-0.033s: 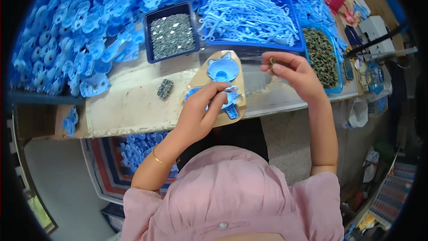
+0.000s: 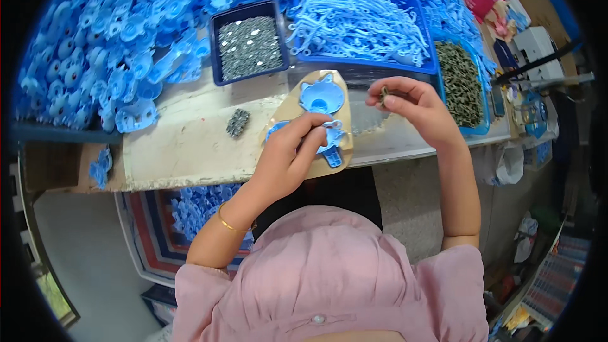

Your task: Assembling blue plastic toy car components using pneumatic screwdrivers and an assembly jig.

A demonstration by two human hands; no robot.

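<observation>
On the table's front edge lies a tan wooden-looking board (image 2: 288,107) that carries blue plastic shells. A bowl-shaped blue shell with small ears (image 2: 322,96) rests at its far end. Nearer to me, my left hand (image 2: 285,155) pinches a small blue plastic piece (image 2: 334,132) over a second shell; my fingers hide part of both. To the right, my right hand (image 2: 418,111) is raised above the table, thumb and fingertips closed on a small brownish metal part (image 2: 383,96). Its exact kind is too small to make out.
A small pile of silvery screw-like pieces (image 2: 238,123) lies left of the board. Behind stand a dark bin (image 2: 253,77) of small metal parts and a blue tray (image 2: 367,66) of looped strips. A light-blue basket (image 2: 474,130) holds brownish parts. Blue shells (image 2: 95,50) heap up far left.
The whole view has shifted slightly. Both hands keep practically the same pose and hold.
</observation>
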